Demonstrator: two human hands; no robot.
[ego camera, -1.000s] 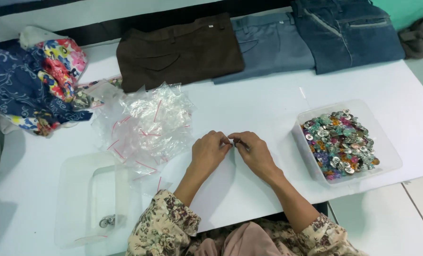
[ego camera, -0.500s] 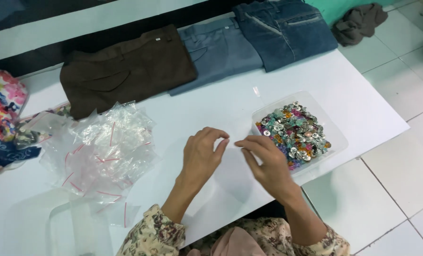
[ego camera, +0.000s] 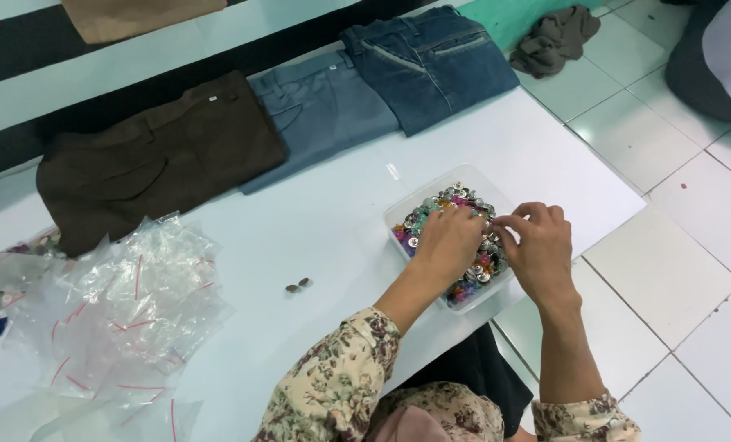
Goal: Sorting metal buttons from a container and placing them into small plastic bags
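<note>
Both hands hover over a clear plastic tray (ego camera: 406,209) full of several small colourful and metallic buttons (ego camera: 451,200) near the white table's right edge. My left hand (ego camera: 447,245) reaches down into the pile with fingers curled among the buttons. Beside it, my right hand (ego camera: 537,245) is held with fingertips pinched together just above the heap; whatever it pinches is too small to make out. Two small metal buttons (ego camera: 297,286) lie loose on the table left of my left forearm.
A heap of small clear zip bags (ego camera: 128,311) with red seal strips lies at the left. Folded brown trousers (ego camera: 153,160), grey-blue trousers (ego camera: 320,110) and dark blue jeans (ego camera: 427,61) line the table's far side. A tiled floor drops off at the right.
Both hands moved right from the bare table in front of me to the button tray. The view swung right, and two loose buttons now lie where the hands worked.
</note>
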